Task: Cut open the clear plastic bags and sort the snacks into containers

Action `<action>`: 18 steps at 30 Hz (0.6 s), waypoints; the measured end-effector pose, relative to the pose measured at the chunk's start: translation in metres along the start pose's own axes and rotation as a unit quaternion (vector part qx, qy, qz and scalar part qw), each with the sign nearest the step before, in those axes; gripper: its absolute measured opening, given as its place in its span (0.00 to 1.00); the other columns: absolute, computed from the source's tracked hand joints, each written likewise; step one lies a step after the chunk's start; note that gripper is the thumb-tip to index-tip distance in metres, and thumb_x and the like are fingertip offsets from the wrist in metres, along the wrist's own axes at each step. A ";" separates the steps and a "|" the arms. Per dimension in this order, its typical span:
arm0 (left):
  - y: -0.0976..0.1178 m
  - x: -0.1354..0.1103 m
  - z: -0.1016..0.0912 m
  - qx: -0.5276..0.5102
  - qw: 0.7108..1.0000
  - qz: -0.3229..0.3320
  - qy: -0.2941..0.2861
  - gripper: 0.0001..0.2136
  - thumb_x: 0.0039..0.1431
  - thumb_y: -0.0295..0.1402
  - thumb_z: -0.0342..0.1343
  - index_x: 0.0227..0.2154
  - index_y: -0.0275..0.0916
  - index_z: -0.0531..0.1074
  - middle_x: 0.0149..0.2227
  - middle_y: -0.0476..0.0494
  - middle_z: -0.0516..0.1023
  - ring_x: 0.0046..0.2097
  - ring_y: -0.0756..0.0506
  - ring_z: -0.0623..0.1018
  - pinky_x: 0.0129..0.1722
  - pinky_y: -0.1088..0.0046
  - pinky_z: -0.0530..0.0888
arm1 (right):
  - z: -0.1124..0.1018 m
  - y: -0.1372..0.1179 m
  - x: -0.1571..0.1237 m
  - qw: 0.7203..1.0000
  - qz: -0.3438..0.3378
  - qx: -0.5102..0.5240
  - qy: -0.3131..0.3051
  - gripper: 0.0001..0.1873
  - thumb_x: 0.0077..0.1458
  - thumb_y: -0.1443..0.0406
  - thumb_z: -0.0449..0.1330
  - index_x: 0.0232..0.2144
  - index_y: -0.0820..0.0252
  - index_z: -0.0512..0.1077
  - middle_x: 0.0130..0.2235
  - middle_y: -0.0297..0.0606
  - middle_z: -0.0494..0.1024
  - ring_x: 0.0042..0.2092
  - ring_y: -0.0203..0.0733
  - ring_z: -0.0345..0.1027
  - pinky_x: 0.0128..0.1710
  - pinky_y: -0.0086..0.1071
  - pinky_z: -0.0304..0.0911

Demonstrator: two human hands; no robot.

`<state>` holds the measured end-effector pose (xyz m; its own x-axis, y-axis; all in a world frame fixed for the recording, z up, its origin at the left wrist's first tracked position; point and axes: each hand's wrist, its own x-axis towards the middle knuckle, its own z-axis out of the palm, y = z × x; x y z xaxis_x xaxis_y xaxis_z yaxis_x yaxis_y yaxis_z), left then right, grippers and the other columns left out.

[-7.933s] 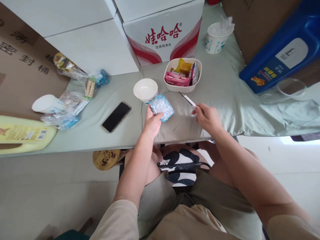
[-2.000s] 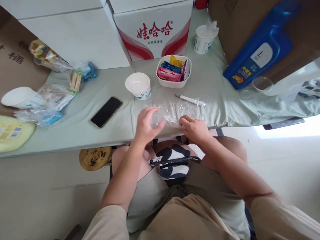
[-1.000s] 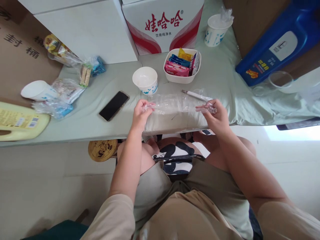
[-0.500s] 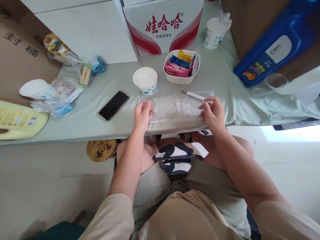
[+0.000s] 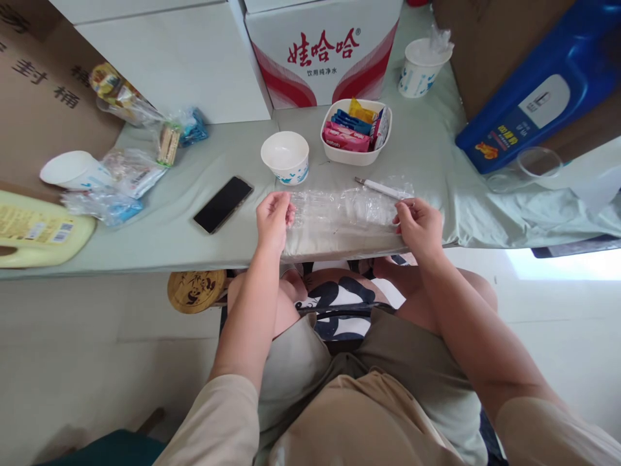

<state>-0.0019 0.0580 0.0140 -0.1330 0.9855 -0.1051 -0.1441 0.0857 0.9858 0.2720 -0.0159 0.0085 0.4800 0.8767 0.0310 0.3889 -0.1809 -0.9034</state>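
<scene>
"Out of the right hand (image 5: 420, 224) and onto the pale green cloth-covered desk (image 5: 233, 158): that slim white pen-shaped cutter with a metallic tip (image 5: 381, 188) is lying flat now. What else is showing in the head view?"

"Shiny dark-blue packets (image 5: 350, 121) are now sitting in the cream bowl with rounded corners (image 5: 347, 155), where none are showing in the earliest frame. They are lying between a glossy pink wrapped snack (image 5: 346, 138) and a crinkled yellow packet (image 5: 363, 110)."

"And what are the hands handling?"

"Crinkled, see-through plastic film (image 5: 366, 208). It is lying near the desk's front edge, spanning from hand to hand, its right part reaching the cutter."

"How is each grip looking?"

"On the left hand (image 5: 274, 219), the fingers are curling closed, apparently pinching the film's left end. Right thumb and fingertips are meeting at the other end, seemingly pinching it too; how firmly, I cannot tell."

"So how far along is everything looking?"

"Placing the blue packets is looking done, I'd judge. Handling the film is looking unfinished: it is lying spread and creased, not yet folded or set aside."
</scene>
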 end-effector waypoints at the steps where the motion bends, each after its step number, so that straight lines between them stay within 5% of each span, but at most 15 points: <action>1: 0.000 0.000 0.000 -0.006 1.000 -0.007 -0.016 0.09 0.58 0.38 0.65 0.33 0.41 0.71 0.24 0.52 0.75 0.23 0.55 0.72 0.23 0.81 0.67 | 0.000 0.000 0.000 1.000 0.000 0.007 -0.003 0.10 0.56 0.58 0.59 0.28 0.57 0.74 0.20 0.30 0.73 0.19 0.34 0.65 0.21 0.28 0.57; 4: -0.004 -0.002 -0.001 0.024 0.996 -0.040 -0.078 0.12 0.56 0.34 0.66 0.40 0.41 0.71 0.28 0.50 0.79 0.29 0.53 0.79 0.30 0.79 0.74 | -0.002 0.003 0.002 1.000 0.014 0.022 0.006 0.13 0.57 0.57 0.57 0.29 0.58 0.75 0.20 0.31 0.73 0.20 0.35 0.66 0.22 0.29 0.60; 6: -0.008 -0.003 -0.002 0.069 0.992 -0.050 -0.096 0.12 0.57 0.32 0.64 0.42 0.41 0.71 0.28 0.50 0.79 0.26 0.53 0.77 0.26 0.80 0.72 | -0.004 0.006 0.006 1.000 0.016 0.009 0.021 0.14 0.58 0.56 0.56 0.28 0.58 0.76 0.20 0.32 0.73 0.22 0.36 0.67 0.24 0.30 0.61; 11: -0.015 -0.003 -0.001 0.168 0.981 -0.026 -0.093 0.11 0.60 0.31 0.59 0.46 0.42 0.70 0.29 0.52 0.78 0.17 0.57 0.66 0.18 0.80 0.62 | -0.009 0.014 0.010 0.994 -0.008 -0.096 0.053 0.15 0.58 0.57 0.56 0.27 0.58 0.76 0.20 0.33 0.74 0.26 0.40 0.70 0.30 0.33 0.62; 18: -0.016 -0.003 -0.003 0.300 0.948 0.011 -0.107 0.18 0.62 0.32 0.57 0.55 0.43 0.67 0.26 0.54 0.77 0.22 0.52 0.72 0.24 0.76 0.67 | -0.013 0.015 0.011 0.969 -0.006 -0.244 0.050 0.18 0.60 0.57 0.51 0.21 0.56 0.68 0.23 0.37 0.74 0.30 0.43 0.67 0.34 0.35 0.57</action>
<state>-0.0016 0.0533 -0.0023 0.0812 0.9897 -0.1176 0.4484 0.0691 0.8912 0.2934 -0.0150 0.0009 0.5382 0.8364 0.1038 0.7078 -0.3818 -0.5943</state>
